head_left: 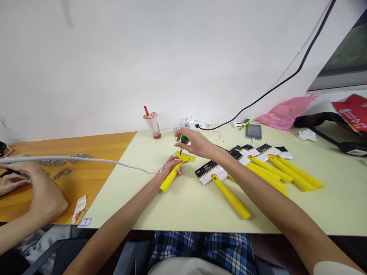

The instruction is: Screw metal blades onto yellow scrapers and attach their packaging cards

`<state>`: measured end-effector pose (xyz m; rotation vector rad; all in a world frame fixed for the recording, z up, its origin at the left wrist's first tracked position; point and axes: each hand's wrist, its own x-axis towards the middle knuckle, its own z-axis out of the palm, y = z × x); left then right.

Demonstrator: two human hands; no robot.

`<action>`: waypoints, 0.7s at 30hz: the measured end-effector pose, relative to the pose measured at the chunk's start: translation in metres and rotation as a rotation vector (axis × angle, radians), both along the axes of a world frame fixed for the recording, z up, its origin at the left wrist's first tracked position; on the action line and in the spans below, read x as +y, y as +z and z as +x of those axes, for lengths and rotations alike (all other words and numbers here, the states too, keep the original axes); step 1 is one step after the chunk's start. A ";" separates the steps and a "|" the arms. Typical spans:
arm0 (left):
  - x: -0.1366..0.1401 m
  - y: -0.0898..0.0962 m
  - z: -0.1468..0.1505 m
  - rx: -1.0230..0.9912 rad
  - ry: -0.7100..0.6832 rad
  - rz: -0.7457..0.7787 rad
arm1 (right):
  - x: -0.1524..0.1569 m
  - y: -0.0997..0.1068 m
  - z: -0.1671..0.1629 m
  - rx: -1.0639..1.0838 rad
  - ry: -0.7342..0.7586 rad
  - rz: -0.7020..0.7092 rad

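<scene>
My left hand (171,167) is closed around a yellow scraper (169,179), its handle slanting down to the left and its head turned up. Above it, my right hand (195,142) grips a screwdriver with a green and yellow handle (184,138). The screwdriver points down, its tip at the scraper's head; whether it sits in a screw is too small to tell. Just right of my hands lies another yellow scraper (231,196) with a black and white card package. Several more packaged yellow scrapers (296,173) lie fanned out beyond my right forearm.
A plastic cup with a red straw (152,125) stands near the wall. At the back are a power strip (187,123), a device with a screen (254,131) and a pink bag (286,112). A white cable (126,164) crosses from the left, where another person's hands (25,175) work.
</scene>
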<state>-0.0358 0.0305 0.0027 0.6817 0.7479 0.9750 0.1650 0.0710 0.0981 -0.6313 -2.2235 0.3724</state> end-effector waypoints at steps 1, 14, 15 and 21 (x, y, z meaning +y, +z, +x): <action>0.000 -0.001 0.000 0.003 -0.002 0.001 | 0.000 0.000 0.000 -0.001 -0.003 -0.002; 0.000 -0.001 0.000 -0.019 0.013 -0.004 | 0.001 -0.001 0.002 0.005 0.064 -0.017; 0.000 0.000 0.000 -0.026 0.021 -0.004 | 0.002 -0.001 0.002 0.007 0.083 -0.041; -0.002 0.005 0.001 -0.010 0.009 -0.011 | 0.003 -0.003 0.000 -0.002 -0.052 -0.050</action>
